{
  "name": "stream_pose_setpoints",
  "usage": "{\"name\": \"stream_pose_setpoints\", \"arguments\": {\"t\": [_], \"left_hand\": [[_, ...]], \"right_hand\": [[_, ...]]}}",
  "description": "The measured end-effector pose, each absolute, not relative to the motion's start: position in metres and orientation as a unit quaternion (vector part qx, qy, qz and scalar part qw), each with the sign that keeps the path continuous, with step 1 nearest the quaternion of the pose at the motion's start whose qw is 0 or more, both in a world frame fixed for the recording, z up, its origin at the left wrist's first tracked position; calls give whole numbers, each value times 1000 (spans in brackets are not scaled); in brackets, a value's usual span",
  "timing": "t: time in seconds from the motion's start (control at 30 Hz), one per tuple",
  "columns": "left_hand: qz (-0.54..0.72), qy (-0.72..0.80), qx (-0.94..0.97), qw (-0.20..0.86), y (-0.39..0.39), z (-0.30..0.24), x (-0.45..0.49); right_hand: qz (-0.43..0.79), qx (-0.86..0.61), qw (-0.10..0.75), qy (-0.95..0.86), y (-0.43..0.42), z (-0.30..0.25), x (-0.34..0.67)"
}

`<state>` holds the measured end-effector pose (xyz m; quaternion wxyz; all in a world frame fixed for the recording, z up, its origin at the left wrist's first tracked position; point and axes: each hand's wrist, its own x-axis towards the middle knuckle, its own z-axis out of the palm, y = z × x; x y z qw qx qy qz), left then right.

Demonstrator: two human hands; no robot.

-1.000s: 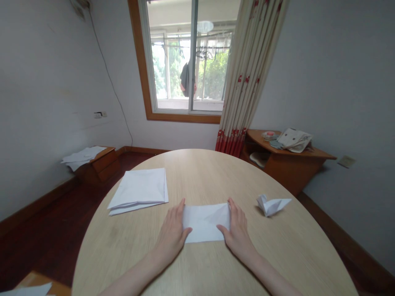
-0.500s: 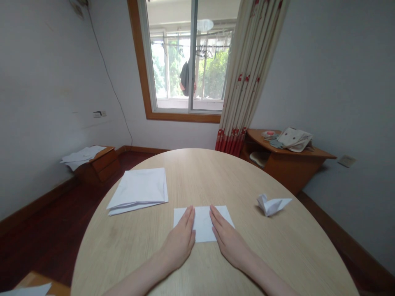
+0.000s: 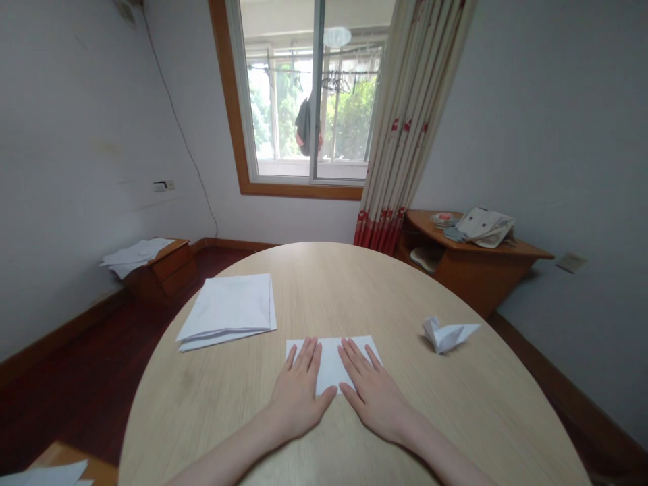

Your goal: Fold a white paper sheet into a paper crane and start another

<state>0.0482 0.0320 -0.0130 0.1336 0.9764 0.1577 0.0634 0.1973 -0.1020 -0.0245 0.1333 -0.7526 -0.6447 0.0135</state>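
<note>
A white sheet of paper lies flat on the round table in front of me, its sides partly covered by my hands. My left hand rests palm down on the sheet's left half, fingers stretched toward the far edge and thumb pointing inward. On the right half, my right hand lies flat in the same way, its fingers spread. Both thumbs are close to the paper's near edge, with a small gap between their tips. Neither hand grips anything.
A stack of larger folded white paper lies on the table at the left. A folded paper figure sits at the right. Beyond the table are a low cabinet with papers, a corner desk with a cloth bag, and a curtain.
Both hands have turned from resting on their edges with fingers together to lying palm down with fingers spread. The thumbs have moved inward toward each other. The paper has stayed in place.
</note>
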Motion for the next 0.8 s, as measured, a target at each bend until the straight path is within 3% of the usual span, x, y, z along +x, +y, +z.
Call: {"name": "stream_pose_setpoints", "arguments": {"t": [0.8], "left_hand": [[-11, 76, 985, 155, 67, -6, 33]], "right_hand": [[101, -776, 117, -611, -118, -19, 229]]}}
